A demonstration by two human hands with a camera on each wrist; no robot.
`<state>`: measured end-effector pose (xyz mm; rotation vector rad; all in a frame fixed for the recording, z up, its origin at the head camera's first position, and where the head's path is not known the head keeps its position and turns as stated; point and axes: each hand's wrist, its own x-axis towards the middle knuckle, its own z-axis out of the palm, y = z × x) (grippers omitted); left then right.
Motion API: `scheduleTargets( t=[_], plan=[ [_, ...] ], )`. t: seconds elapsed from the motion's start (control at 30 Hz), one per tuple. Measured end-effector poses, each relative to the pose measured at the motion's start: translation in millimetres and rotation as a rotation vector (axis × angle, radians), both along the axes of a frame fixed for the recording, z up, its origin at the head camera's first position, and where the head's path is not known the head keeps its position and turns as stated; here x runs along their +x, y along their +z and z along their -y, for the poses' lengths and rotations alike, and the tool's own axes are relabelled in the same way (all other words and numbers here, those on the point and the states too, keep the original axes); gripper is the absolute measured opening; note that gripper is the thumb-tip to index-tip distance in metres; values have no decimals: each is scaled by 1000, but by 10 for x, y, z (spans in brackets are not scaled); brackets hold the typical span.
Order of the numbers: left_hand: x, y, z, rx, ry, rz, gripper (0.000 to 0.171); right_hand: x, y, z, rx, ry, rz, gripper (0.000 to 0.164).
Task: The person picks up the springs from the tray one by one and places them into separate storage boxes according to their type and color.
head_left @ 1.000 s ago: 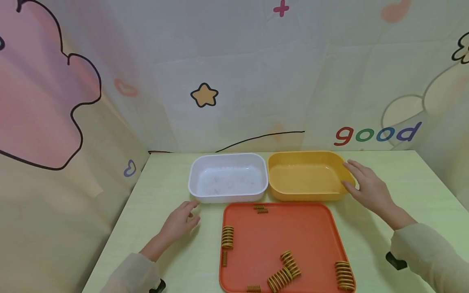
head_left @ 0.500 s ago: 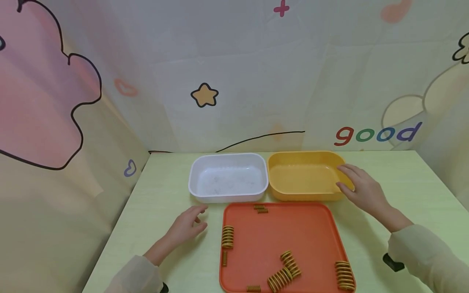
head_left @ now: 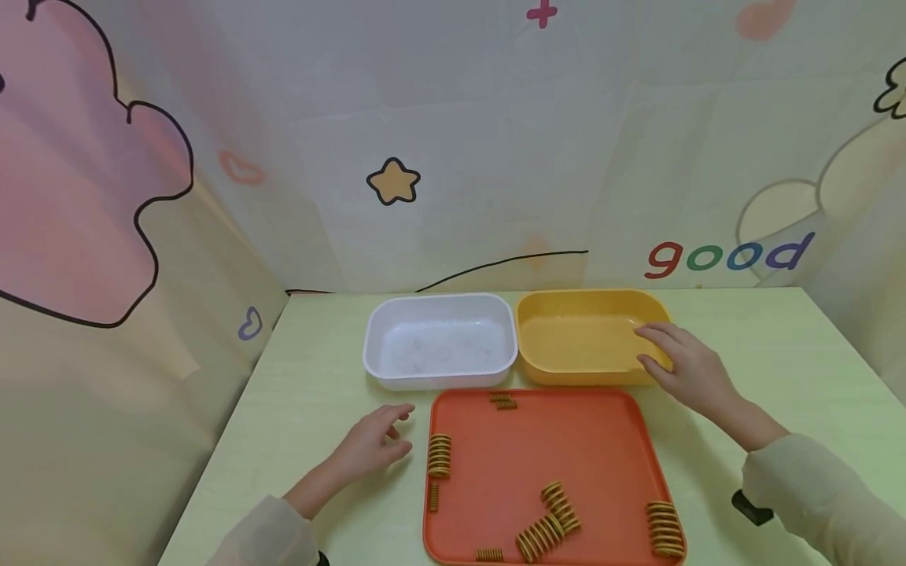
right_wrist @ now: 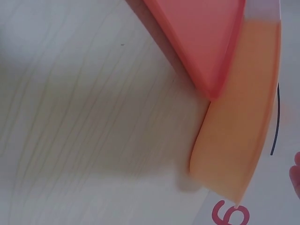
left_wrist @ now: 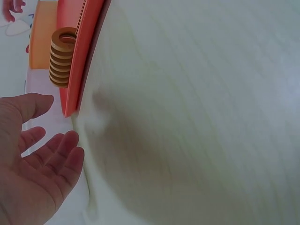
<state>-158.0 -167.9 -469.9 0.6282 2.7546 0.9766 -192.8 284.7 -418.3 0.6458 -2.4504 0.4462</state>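
My left hand (head_left: 370, 445) hovers over the table just left of the red tray (head_left: 495, 456), fingers loosely bent, holding nothing. In the left wrist view its thumb and fingers are spread apart near a large gold spring (left_wrist: 62, 56) at the tray's edge. My right hand (head_left: 690, 368) is above the right end of the yellow bin (head_left: 587, 376), thumb and fingers apart with nothing between them. On the tray lie large springs, two touching near the front (head_left: 541, 538) and one at the right edge (head_left: 665, 530). Small springs (head_left: 503, 401) lie at the back edge, others at the left and front.
A white bin (head_left: 439, 382) stands left of the yellow one, side by side behind the tray. The pale table (head_left: 318, 377) extends to both sides. A printed curtain (head_left: 467, 157) hangs behind the bins and along the left.
My left hand has moved right and slightly nearer, toward the tray's left edge. The right hand has moved left over the yellow bin's right end. The springs and bins stay put.
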Motion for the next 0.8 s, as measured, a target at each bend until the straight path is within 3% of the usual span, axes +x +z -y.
scheduleTargets(
  t=[0.43,0.67,0.8],
  plan=[
    [63,-9,-84,4,-56,52,56,22,20,145,31,70,-22,44],
    [88,-21,-127,7,-74,70,57,40,19,197,19,107,-51,30],
    [99,-32,-144,13,-86,74,58,51,12,233,13,115,-48,47]
  ],
)
